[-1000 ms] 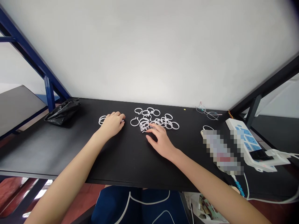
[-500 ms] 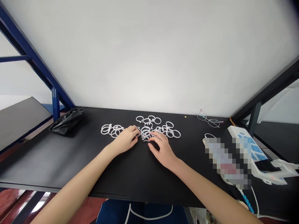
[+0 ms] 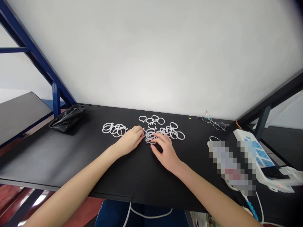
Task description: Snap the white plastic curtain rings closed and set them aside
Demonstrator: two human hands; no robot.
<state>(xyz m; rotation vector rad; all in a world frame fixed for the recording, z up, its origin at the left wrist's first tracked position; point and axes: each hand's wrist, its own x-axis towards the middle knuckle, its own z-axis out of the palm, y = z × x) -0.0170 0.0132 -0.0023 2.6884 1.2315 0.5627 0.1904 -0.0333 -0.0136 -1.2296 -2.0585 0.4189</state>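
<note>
While both hands rest palm-down on the black surface (image 3: 71, 154), the left hand (image 3: 129, 141) sits at the left edge of the pile of white rings (image 3: 174, 134), which lies loose near the middle of the surface toward the wall. Its fingers (image 3: 138, 130) are lightly curled, with the tips touching the nearest rings; whether one is gripped cannot be told. The right hand (image 3: 167, 152) sits at the near edge of the same pile, its fingers (image 3: 160, 138) extended and slightly spread with the thumb held apart. Their tips rest on the rings, and a grip cannot be confirmed. A smaller cluster of rings (image 3: 113, 129) lies just left of the left hand. A black plastic bag (image 3: 67, 118) occupies the far left corner. A pair of glasses (image 3: 214, 123) and a white power strip (image 3: 259, 156) lie well apart to the right.
</note>
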